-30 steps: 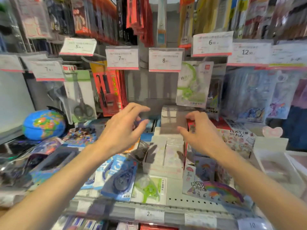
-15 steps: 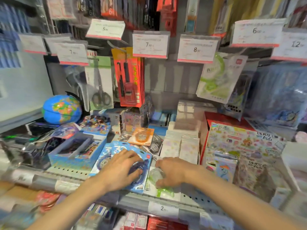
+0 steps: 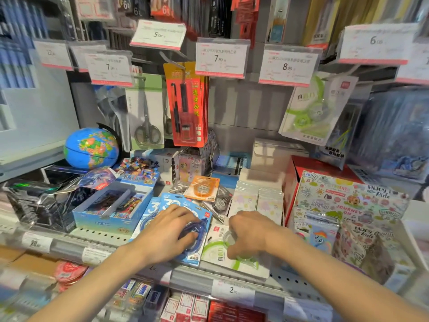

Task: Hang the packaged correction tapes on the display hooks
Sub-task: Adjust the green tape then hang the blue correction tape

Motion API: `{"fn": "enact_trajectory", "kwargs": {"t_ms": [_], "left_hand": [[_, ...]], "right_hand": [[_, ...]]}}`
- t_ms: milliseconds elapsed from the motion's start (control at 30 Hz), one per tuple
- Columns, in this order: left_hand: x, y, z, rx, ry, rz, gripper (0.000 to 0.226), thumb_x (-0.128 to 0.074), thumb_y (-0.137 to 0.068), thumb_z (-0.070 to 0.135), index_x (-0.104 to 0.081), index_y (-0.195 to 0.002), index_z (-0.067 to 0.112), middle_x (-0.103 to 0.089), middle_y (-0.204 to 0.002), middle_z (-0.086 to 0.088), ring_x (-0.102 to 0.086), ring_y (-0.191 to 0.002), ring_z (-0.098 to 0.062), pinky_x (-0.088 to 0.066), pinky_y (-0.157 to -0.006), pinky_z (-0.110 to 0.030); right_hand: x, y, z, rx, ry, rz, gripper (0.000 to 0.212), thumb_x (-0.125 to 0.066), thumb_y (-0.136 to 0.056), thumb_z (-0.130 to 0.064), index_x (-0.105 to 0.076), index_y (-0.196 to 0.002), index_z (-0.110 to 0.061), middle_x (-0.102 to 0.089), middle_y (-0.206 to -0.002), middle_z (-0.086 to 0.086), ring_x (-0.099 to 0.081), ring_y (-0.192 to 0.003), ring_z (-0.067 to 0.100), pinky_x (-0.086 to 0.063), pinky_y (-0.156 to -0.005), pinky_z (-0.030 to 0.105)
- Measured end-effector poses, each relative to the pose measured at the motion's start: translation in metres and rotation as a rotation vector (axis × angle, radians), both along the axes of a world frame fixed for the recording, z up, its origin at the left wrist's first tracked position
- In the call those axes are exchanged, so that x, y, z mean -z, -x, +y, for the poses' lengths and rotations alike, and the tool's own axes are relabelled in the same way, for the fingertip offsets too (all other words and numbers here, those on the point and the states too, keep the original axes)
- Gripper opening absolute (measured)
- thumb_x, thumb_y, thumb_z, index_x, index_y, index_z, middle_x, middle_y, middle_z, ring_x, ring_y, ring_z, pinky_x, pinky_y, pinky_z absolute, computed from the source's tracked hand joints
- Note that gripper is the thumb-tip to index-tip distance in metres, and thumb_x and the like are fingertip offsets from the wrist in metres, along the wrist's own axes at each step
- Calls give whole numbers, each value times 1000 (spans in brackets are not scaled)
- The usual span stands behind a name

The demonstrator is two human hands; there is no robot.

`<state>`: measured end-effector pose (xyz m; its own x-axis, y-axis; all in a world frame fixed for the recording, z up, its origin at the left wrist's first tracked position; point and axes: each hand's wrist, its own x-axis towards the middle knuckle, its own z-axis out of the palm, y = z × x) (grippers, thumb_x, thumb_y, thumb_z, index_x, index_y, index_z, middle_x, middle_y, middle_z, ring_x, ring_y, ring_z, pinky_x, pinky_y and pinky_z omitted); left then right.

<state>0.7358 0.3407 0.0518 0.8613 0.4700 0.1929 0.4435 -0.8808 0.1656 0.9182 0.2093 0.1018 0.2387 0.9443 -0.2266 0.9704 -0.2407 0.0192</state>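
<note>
While flat on the shelf, left hand [image 3: 166, 235] gripping blue tape pack [image 3: 196, 238], right hand [image 3: 249, 233] green one [image 3: 218, 252].

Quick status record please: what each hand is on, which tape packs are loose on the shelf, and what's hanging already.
left hand: resting on the blue tape pack, grip not clear
right hand: on the green tape pack, fingers curled over it
other loose pack: orange tape pack, lying flat behind the hands
already hanging: green tape pack on hook below the 8.00 price tag
shelf edge: both handled packs lie just behind it
</note>
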Motion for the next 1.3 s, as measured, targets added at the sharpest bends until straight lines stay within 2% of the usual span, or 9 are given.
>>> {"fn": "enact_trajectory", "kwargs": {"t_ms": [333, 400, 500, 633, 700, 833, 1100, 1200, 1300], "left_hand": [[0, -3, -6, -44, -16, -9, 44, -44, -99, 49, -56, -136, 28, -56, -136, 14, -41, -130, -9, -35, -109, -29], [-1, -5, -8, -61, 28, -65, 50, -38, -97, 57, -59, -133, 28, -59, -132, 15, -45, -127, -9, -37, -107, -28], [-11, -13, -13, -91, 198, -262, 43, -38, -100, 54, -63, -125, 29, -65, -122, 17, -53, -117, -6, -42, -101, -28], [-29, -32, -16, -103, 550, -541, 19, -50, -102, 43, -64, -108, 33, -75, -93, 10, -68, -89, -11, -53, -85, -33], [-42, -44, -17, -90, 748, -701, 10, -57, -101, 28, -64, -109, 27, -77, -81, 3, -70, -74, -19, -55, -71, -29], [-73, -64, -19, -15, 954, -907, 15, -56, -99, 3, -63, -111, 7, -74, -67, -9, -65, -55, -10, -53, -54, -21], [-123, -89, -36, 98, 895, -965, 17, -54, -100, 1, -63, -114, 2, -71, -86, -34, -65, -57, -12, -52, -53, -19], [-137, -103, -50, 123, 869, -969, 18, -54, -100, 1, -63, -115, 2, -73, -85, -29, -66, -58, -15, -54, -54, -21], [-149, -120, -71, 156, 847, -960, 17, -54, -100, 2, -64, -114, 6, -74, -83, -26, -64, -57, -14, -53, -54, -22]], "right_hand": [[-46, -5, -13, 34, -68, -127, 39, -75, -71, -48, -60, -89, -17, -50, -92, -1, -53, -85, 23, -44, -67, 34], [-51, -10, -14, 51, -142, -121, 40, -74, -71, -50, -57, -87, -18, -49, -92, -2, -51, -84, 23, -43, -67, 35], [-52, -16, -14, 73, -283, -105, 39, -70, -72, -51, -50, -88, -20, -48, -96, 0, -49, -87, 23, -42, -70, 35], [-51, -20, -10, 131, -478, -73, 53, -64, -76, -49, -57, -118, -17, -50, -108, 2, -54, -104, 25, -46, -78, 36], [-53, -20, -9, 148, -571, -67, 54, -62, -77, -52, -56, -119, -19, -49, -107, 0, -54, -106, 25, -47, -81, 36], [-56, -24, -11, 182, -770, -51, 60, -60, -81, -54, -53, -130, -19, -50, -118, -1, -49, -114, 20, -47, -92, 36], [-78, -51, -45, 104, -991, 155, 86, -66, -73, -64, -33, -141, -24, -40, -134, -10, -42, -125, 9, -37, -105, 25], [-85, -65, -66, 42, -987, 169, 96, -74, -70, -62, -26, -145, -25, -33, -136, -16, -36, -128, 3, -28, -102, 13], [-87, -81, -92, 27, -990, 184, 105, -76, -67, -61, -19, -148, -28, -27, -133, -20, -32, -130, 1, -30, -109, 18]]}}
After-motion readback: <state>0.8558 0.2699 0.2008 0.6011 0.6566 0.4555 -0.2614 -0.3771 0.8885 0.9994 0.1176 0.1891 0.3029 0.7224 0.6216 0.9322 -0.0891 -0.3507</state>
